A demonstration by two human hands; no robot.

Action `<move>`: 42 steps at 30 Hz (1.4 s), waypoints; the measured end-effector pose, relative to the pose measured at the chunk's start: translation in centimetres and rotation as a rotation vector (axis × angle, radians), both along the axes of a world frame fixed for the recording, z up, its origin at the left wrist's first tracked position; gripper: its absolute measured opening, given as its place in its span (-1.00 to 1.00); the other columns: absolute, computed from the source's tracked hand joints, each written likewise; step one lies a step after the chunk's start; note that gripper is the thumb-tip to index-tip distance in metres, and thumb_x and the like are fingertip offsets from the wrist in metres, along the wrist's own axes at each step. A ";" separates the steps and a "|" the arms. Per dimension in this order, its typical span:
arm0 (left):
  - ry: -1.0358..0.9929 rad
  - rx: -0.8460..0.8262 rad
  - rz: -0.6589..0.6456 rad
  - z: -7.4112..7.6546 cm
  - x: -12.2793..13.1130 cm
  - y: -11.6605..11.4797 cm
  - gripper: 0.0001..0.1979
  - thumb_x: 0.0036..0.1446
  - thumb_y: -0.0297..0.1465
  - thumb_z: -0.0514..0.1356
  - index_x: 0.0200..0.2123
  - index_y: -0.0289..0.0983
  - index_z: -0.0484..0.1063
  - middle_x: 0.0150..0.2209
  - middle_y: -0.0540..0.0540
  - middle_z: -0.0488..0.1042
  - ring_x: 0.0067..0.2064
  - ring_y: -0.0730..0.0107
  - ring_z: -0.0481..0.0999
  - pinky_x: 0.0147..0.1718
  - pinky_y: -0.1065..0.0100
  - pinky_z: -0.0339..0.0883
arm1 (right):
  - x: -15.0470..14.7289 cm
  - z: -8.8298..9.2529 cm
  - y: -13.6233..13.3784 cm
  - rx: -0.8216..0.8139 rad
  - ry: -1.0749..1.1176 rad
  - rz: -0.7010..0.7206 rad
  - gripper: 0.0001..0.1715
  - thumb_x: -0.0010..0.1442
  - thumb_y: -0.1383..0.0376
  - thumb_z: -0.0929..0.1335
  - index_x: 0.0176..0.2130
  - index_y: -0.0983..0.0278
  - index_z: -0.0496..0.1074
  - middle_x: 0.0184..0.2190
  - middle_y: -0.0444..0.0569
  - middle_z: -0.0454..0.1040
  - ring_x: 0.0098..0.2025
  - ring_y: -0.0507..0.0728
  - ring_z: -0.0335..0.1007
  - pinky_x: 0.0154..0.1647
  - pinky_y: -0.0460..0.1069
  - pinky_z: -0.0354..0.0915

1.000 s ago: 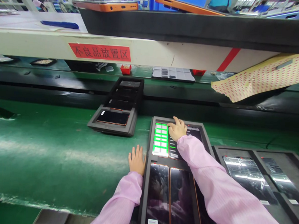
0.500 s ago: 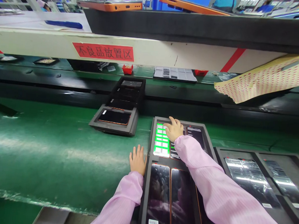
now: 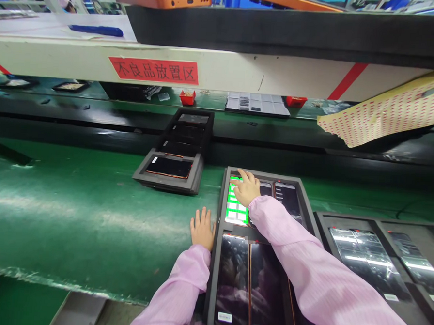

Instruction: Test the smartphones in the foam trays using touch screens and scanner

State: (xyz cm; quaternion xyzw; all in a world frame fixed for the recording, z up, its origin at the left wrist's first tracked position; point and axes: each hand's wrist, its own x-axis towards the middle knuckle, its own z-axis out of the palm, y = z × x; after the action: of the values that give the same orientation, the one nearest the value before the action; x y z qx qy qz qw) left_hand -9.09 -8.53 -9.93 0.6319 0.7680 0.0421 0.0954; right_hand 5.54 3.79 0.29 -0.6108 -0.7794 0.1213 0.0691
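My right hand (image 3: 247, 187) reaches over the upper left phone (image 3: 237, 213), whose lit screen shows a green and white grid. Its fingers are spread over the top of that screen; whether a fingertip touches the glass I cannot tell. The phone lies in a dark foam tray (image 3: 227, 228) holding several phones with orange edges. Two dark-screened phones, a left one (image 3: 233, 280) and a right one (image 3: 267, 286), fill the tray's near part. My left hand (image 3: 202, 229) rests flat on the green surface, fingers apart, against the tray's left side.
A stack of foam trays with a phone (image 3: 168, 167) on top stands farther left. Another tray with phones (image 3: 366, 262) lies at the right. Above runs a white shelf edge (image 3: 236, 71) with a red label (image 3: 154, 70). Perforated yellow sheet (image 3: 383, 113) hangs at the right.
My right hand has shifted slightly left over the lit phone, uncovering more of the phones to its right. My left hand stays by the tray. The whole view has moved slightly.
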 end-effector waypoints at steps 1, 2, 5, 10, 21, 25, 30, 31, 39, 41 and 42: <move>0.000 0.002 0.000 0.0 0.0 0.0 -0.49 0.11 -0.44 -0.13 0.15 -0.18 0.16 0.24 -0.06 0.10 0.26 0.20 0.00 0.16 0.05 -0.04 | 0.0 0.0 -0.3 0.000 -0.017 0.014 -0.54 0.10 0.29 0.14 -0.08 0.05 0.41 0.24 -0.11 -0.01 0.21 0.30 -0.16 0.11 0.28 -0.08; 0.000 0.004 -0.002 -0.1 0.0 0.0 -0.49 0.11 -0.43 -0.13 0.15 -0.18 0.16 0.24 -0.05 0.09 0.26 0.19 0.00 0.16 0.05 -0.04 | 0.1 0.0 -0.6 -0.003 -0.035 0.027 -0.54 0.10 0.29 0.14 -0.07 0.05 0.41 0.24 -0.12 -0.01 0.21 0.30 -0.17 0.11 0.29 -0.10; -0.001 0.010 -0.012 -0.3 -0.1 -0.1 -0.49 0.12 -0.41 -0.14 0.16 -0.19 0.15 0.24 -0.04 0.08 0.26 0.18 -0.01 0.16 0.05 -0.06 | 0.2 0.2 -1.7 -0.008 -0.067 0.063 -0.53 0.10 0.29 0.14 -0.05 0.05 0.40 0.24 -0.12 -0.01 0.21 0.31 -0.18 0.12 0.30 -0.11; 0.007 0.010 -0.001 -0.5 0.0 0.0 -0.49 0.12 -0.41 -0.14 0.17 -0.18 0.13 0.25 -0.02 0.06 0.27 0.20 -0.02 0.17 0.08 -0.07 | 0.4 0.3 -3.6 -0.010 -0.059 0.122 -0.55 0.10 0.29 0.15 -0.08 0.06 0.42 0.23 -0.11 0.00 0.21 0.32 -0.19 0.10 0.29 -0.08; -0.020 -0.020 -0.002 0.6 0.2 0.0 -0.48 0.13 -0.43 -0.16 0.17 -0.21 0.12 0.25 -0.03 0.05 0.27 0.20 -0.03 0.17 0.06 -0.08 | 1.4 1.0 -7.9 -0.044 -0.050 0.253 -0.56 0.08 0.31 0.17 -0.11 0.05 0.44 0.23 -0.08 0.02 0.22 0.32 -0.20 0.10 0.27 -0.12; -0.024 -0.022 -0.009 0.5 0.1 0.0 -0.48 0.13 -0.43 -0.15 0.18 -0.21 0.11 0.25 -0.05 0.06 0.27 0.20 -0.04 0.17 0.06 -0.07 | 1.9 1.2 -8.7 -0.052 -0.050 0.261 -0.58 0.07 0.33 0.18 -0.15 0.05 0.47 0.23 -0.10 0.01 0.22 0.31 -0.20 0.10 0.26 -0.12; -0.016 -0.016 -0.007 0.3 0.1 0.1 -0.49 0.12 -0.41 -0.12 0.17 -0.21 0.12 0.25 -0.07 0.06 0.27 0.19 -0.03 0.16 0.03 -0.05 | 2.7 1.3 -9.3 -0.049 -0.051 0.253 -0.55 0.06 0.34 0.18 -0.12 0.05 0.46 0.21 -0.08 0.05 0.20 0.31 -0.16 0.09 0.28 -0.11; -0.014 -0.015 -0.004 0.3 0.1 0.1 -0.48 0.12 -0.40 -0.11 0.17 -0.21 0.12 0.25 -0.07 0.05 0.27 0.18 -0.02 0.16 0.03 -0.05 | 2.9 1.4 -9.4 -0.047 -0.052 0.255 -0.54 0.06 0.34 0.18 -0.11 0.05 0.45 0.21 -0.08 0.05 0.20 0.31 -0.15 0.09 0.29 -0.10; -0.015 0.008 -0.005 -0.2 0.0 0.1 -0.49 0.13 -0.42 -0.15 0.17 -0.23 0.13 0.25 -0.05 0.06 0.26 0.16 -0.01 0.15 0.02 -0.04 | 4.7 1.2 -10.2 -0.012 -0.034 0.228 -0.55 0.04 0.36 0.19 -0.15 0.07 0.48 0.19 -0.08 0.09 0.19 0.32 -0.13 0.08 0.28 -0.07; -0.019 0.020 -0.006 -0.4 0.0 0.2 -0.49 0.13 -0.41 -0.14 0.17 -0.23 0.13 0.25 -0.06 0.07 0.27 0.16 -0.02 0.15 0.02 -0.04 | 5.1 1.1 -10.4 -0.004 -0.033 0.219 -0.56 0.03 0.36 0.19 -0.16 0.06 0.48 0.19 -0.09 0.10 0.19 0.31 -0.13 0.08 0.27 -0.06; -0.021 0.026 -0.007 -0.5 0.0 0.2 -0.49 0.13 -0.40 -0.14 0.17 -0.23 0.13 0.25 -0.06 0.07 0.27 0.16 -0.02 0.15 0.02 -0.04 | 5.2 1.1 -10.5 -0.004 -0.034 0.215 -0.55 0.03 0.36 0.19 -0.16 0.06 0.48 0.19 -0.08 0.10 0.19 0.31 -0.12 0.08 0.27 -0.06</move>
State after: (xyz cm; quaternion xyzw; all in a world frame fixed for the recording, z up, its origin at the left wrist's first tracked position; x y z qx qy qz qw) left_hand -9.10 -8.36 -10.44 0.6352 0.7643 0.0583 0.0952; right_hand 10.73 -6.70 1.38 -0.5258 -0.8413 0.1191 0.0410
